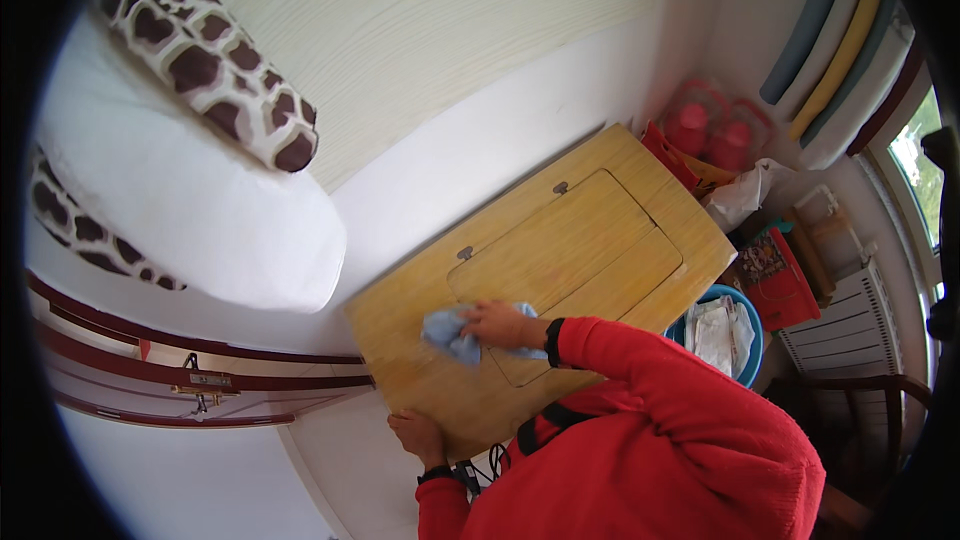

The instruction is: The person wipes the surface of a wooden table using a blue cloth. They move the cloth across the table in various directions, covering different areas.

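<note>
A light blue cloth (450,331) lies bunched on the yellow-brown wooden table (420,390). My right hand (496,324) is closed over the cloth and presses it to the tabletop, left of the middle. A rounded panel (555,247) with seams and two small metal hinges is set into the top. At the table's near left edge, my left hand (416,435) grips the rim with its fingers curled. Part of the table's near side is hidden by my red sleeve and body.
A blue tub (754,322) with white bags stands by the right side, near a red box (780,285) and a radiator (847,322). Pink slippers (705,131) sit beyond the far corner. At left are a giraffe-patterned cover (195,67) and a door handle (201,390).
</note>
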{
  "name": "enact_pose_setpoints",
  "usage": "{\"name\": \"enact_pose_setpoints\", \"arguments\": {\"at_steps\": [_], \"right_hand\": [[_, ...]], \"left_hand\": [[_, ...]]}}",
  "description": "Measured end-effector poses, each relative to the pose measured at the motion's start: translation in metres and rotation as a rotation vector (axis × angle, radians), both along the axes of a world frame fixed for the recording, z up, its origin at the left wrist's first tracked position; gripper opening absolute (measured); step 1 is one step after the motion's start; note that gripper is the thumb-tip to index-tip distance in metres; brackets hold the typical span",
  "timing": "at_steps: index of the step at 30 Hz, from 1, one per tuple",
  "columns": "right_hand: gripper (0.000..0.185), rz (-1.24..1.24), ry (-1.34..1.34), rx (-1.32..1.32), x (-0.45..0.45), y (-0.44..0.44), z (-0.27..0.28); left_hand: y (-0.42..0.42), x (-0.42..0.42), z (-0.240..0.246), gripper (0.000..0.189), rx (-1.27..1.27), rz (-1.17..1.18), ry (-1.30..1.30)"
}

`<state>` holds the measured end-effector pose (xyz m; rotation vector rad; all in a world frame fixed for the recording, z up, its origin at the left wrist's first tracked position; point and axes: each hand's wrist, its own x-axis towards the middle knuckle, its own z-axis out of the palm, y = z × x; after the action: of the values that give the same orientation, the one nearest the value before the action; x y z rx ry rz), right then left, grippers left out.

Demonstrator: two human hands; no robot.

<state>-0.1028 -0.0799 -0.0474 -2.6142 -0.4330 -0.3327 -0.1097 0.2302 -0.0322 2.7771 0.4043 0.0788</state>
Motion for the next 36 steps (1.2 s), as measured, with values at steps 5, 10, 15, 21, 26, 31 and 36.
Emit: {"name": "enact_pose_setpoints", "arguments": {"at_steps": [5,10,15,21,26,31,36], "right_hand": [[0.029,-0.323,0.010,-0.090,0.013,-0.107,0.005],[0.030,-0.528,0.037,-0.103,0.004,-0.199,0.012],[0.035,-0.791,0.098,-0.119,-0.008,-0.273,0.020],[0.037,-1.140,0.046,0.032,-0.030,-0.292,0.018],[0.037,-1.207,0.027,-0.059,-0.052,-0.297,0.016],[0.040,-1.412,0.021,-0.059,-0.111,-0.304,0.014],[0.041,-1.584,0.004,-0.100,-0.190,-0.304,0.012]], "left_hand": [[0.002,0.004,-0.006,0.031,-0.025,0.017,-0.017],[-0.003,0.004,-0.004,0.030,-0.014,0.069,0.026],[0.000,0.005,-0.009,0.035,0.008,0.095,0.014],[0.012,0.006,-0.022,0.033,0.014,0.042,-0.001],[0.010,0.003,-0.018,0.032,0.000,0.055,0.032],[0.007,0.001,-0.013,0.032,-0.016,0.007,-0.026],[0.008,0.003,-0.016,0.032,-0.013,0.012,-0.035]]}}
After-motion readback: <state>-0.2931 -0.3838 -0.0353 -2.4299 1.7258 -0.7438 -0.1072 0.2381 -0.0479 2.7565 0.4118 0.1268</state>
